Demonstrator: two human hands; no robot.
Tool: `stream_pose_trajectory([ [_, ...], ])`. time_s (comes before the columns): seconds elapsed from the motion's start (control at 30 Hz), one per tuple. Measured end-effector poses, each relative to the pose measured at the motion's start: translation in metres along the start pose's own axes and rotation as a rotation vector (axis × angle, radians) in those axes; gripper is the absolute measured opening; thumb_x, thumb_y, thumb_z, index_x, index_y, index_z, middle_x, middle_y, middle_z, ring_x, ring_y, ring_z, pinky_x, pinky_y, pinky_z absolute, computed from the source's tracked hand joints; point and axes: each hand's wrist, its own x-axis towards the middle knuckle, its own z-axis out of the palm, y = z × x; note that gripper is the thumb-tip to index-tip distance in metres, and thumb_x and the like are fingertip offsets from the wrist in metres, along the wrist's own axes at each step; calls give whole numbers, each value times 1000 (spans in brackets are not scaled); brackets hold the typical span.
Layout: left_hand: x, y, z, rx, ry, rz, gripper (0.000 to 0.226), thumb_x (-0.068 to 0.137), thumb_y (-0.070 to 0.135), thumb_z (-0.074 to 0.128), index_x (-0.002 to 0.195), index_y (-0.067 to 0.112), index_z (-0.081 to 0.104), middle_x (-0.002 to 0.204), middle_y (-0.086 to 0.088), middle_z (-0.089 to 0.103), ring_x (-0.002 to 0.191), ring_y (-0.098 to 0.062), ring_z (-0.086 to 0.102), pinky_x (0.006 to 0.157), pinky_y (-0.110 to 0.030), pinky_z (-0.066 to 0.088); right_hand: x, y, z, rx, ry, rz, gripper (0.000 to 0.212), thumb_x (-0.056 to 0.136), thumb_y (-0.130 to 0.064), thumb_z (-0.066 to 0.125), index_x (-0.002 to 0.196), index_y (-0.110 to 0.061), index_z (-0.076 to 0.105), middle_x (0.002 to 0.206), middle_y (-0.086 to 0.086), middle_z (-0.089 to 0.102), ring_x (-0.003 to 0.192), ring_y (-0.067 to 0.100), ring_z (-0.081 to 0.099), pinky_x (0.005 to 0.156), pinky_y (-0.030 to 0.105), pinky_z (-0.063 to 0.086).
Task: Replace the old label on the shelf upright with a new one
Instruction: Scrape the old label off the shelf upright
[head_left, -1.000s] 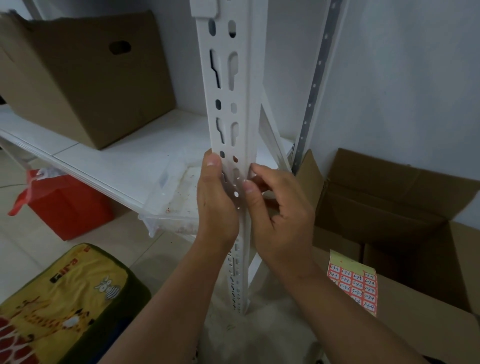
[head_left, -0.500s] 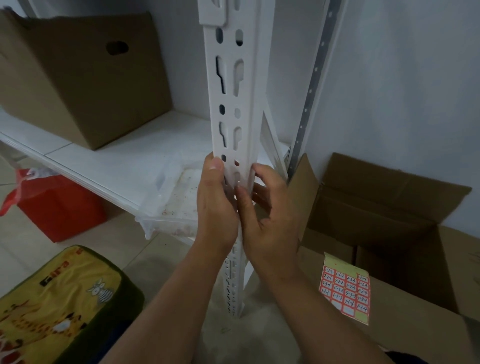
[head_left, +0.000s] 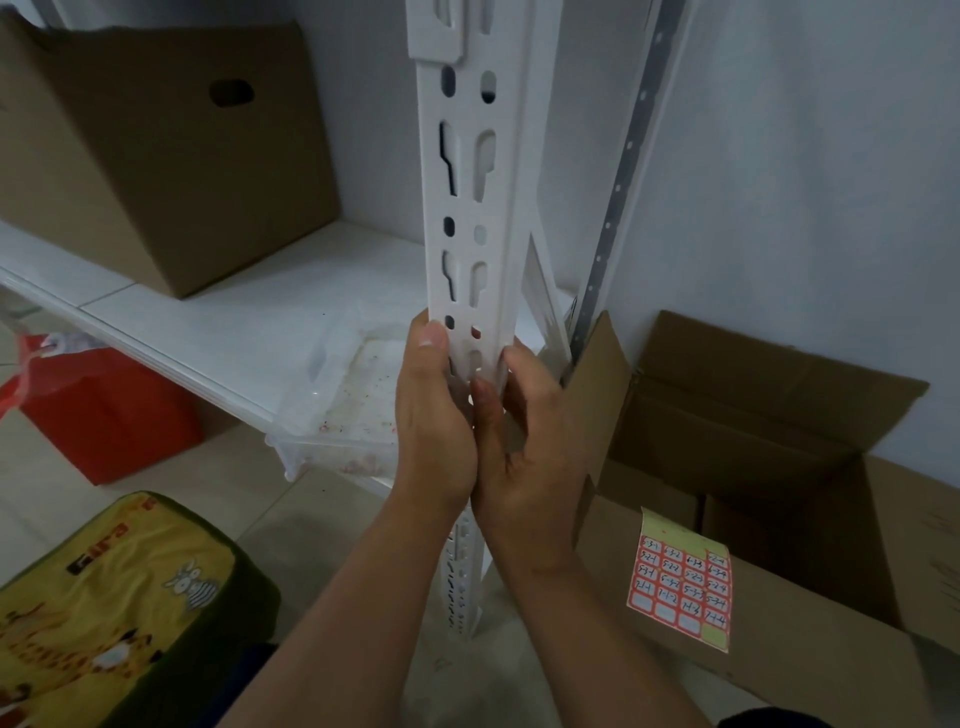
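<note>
Pinching the shelf upright (head_left: 470, 208) at 12 o'clock, left hand (head_left: 434, 415) and right hand (head_left: 524, 441) risk tearing the hidden label, leaving residue.

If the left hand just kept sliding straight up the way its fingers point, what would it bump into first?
Most likely the white bracket hooked on the shelf post near the picture's top. The left hand rests on the post's front left edge, thumb pointing up, and only slotted post lies between, though depth is hard to judge.

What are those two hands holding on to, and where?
Both hands, left and right, grip the white shelf upright just below its middle slots, at shelf height.
</note>
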Motion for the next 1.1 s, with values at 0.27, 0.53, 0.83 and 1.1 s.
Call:
stream_pose_trajectory([
  [0.27,2,1,-6,-38,-44,-34,48,91,42,28,118,13,55,97,-1,69,98,-20,68,82,-31,55,3,4,-3,10,-39,-46,36,94,-22,56,127,-13,44,126,16,62,118,23,61,86,40,57],
  [0.53,1,4,-3,-24,-26,-29,55,92,42,28,120,2,53,101,-12,65,95,-24,65,82,-36,54,10,5,-19,-43,-74,-117,29,93,-12,57,118,2,60,119,17,65,114,20,61,97,23,50],
  [0.83,1,4,-3,-19,-16,-24,49,93,42,30,111,6,57,93,-8,66,90,-21,65,81,-37,54,23,1,-25,-109,6,-180,22,90,-9,60,106,5,68,101,16,70,98,11,59,93,11,45],
  [1.1,-2,5,0,-19,8,-45,71,84,57,38,123,0,52,101,-15,64,96,-29,63,89,-46,53,20,4,-26,-190,-16,-271,20,89,-8,63,103,5,70,99,16,71,96,17,62,94,16,47],
])
